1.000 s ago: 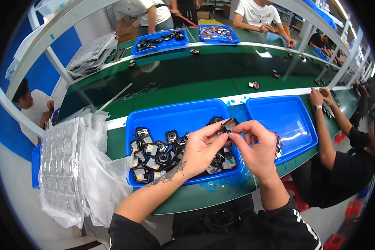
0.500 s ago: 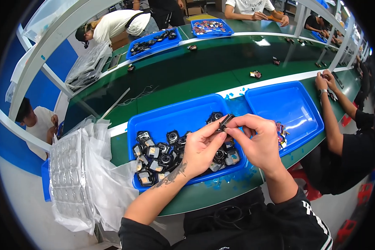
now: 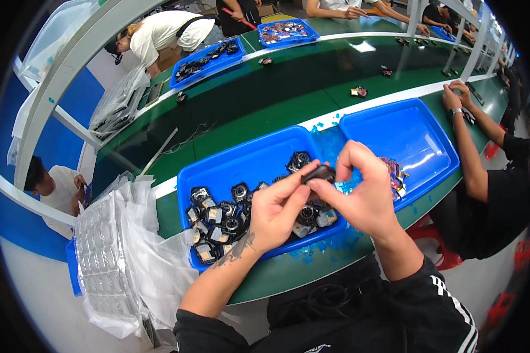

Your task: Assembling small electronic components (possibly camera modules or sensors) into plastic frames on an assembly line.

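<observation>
Above the front edge of a blue tray (image 3: 241, 154), I hold a small black casing (image 3: 321, 173) with rounded ends, tilted. My left hand (image 3: 275, 215) pinches its left end between thumb and fingers. The thumb of my right hand (image 3: 365, 194) presses its near side, and the right index finger is bent at its right end. Beneath my hands the tray holds several black watch-like cases (image 3: 232, 224), some with round dials up, others with pale squares showing. My hands hide part of this pile.
A second blue tray (image 3: 415, 126) at right holds small red and yellow parts (image 3: 397, 176). Clear plastic blister trays (image 3: 103, 235) and wrapping stand at left. Beyond runs a green conveyor belt (image 3: 294, 88) with scattered parts. A co-worker's arms (image 3: 470, 141) rest at the right.
The black casing has turned, so a broader, rounded face shows now. My right index finger has lifted and bent away from it. The view has shifted slightly.
</observation>
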### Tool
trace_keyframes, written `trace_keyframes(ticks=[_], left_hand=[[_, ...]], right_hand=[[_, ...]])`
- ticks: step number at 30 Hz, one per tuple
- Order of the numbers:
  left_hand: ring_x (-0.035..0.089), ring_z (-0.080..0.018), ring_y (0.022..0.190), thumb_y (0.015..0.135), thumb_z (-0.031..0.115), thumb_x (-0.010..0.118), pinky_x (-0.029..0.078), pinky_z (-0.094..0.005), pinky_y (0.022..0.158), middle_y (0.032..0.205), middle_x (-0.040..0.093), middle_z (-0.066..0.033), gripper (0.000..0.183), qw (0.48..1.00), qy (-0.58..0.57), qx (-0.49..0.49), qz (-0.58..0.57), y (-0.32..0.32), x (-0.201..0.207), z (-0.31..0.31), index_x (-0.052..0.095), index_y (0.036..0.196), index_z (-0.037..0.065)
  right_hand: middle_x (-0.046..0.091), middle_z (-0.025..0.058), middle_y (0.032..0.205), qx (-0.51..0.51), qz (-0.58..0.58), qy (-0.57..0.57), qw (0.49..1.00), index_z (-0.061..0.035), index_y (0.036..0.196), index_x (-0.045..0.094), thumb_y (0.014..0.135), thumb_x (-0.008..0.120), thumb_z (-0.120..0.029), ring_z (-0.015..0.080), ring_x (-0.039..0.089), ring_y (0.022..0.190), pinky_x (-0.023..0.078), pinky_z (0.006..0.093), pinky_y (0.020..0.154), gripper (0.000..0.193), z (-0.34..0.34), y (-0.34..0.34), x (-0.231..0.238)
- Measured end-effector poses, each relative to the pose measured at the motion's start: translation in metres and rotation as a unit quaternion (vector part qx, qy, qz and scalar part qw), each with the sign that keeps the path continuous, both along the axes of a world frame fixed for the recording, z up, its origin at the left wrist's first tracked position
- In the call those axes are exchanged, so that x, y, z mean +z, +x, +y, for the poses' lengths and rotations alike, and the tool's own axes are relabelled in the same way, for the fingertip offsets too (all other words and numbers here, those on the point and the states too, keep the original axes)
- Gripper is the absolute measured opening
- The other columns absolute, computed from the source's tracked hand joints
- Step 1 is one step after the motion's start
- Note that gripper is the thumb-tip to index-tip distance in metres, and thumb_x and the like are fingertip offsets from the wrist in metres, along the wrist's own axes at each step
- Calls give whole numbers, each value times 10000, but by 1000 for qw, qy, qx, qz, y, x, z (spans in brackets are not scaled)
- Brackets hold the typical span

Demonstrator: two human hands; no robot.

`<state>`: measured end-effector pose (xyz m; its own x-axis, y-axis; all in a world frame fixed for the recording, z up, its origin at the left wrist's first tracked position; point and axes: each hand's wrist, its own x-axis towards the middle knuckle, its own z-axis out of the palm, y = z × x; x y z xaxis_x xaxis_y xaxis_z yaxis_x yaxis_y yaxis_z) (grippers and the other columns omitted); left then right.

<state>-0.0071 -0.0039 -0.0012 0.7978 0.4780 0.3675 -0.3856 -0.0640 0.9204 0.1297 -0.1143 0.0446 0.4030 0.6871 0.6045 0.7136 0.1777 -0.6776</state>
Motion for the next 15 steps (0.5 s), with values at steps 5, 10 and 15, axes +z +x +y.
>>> trace_keyframes(ticks=[5,10,15], left_hand=[[593,-229,1147,996,58,502,531,-378,968,1273,577,-167,415,981,-181,43,-47,5,11,-13,432,1393,-43],[614,-235,1131,976,9,486,544,-349,929,1246,589,-173,390,982,-153,96,-56,6,20,-22,493,1365,23],[633,-281,1108,851,-116,574,534,-318,878,1220,606,-179,307,963,245,104,41,-5,30,-7,701,1104,5]], right_hand=[[654,61,827,75,282,25,956,8,883,638,747,788,-71,149,642,809,512,285,749,218,-5,4,-12],[699,88,899,72,193,-19,978,26,965,676,834,704,-22,126,662,823,550,258,723,142,-17,-2,-19],[663,69,895,107,273,-23,956,46,973,647,870,668,-10,104,645,855,553,233,708,119,-15,2,-21]])
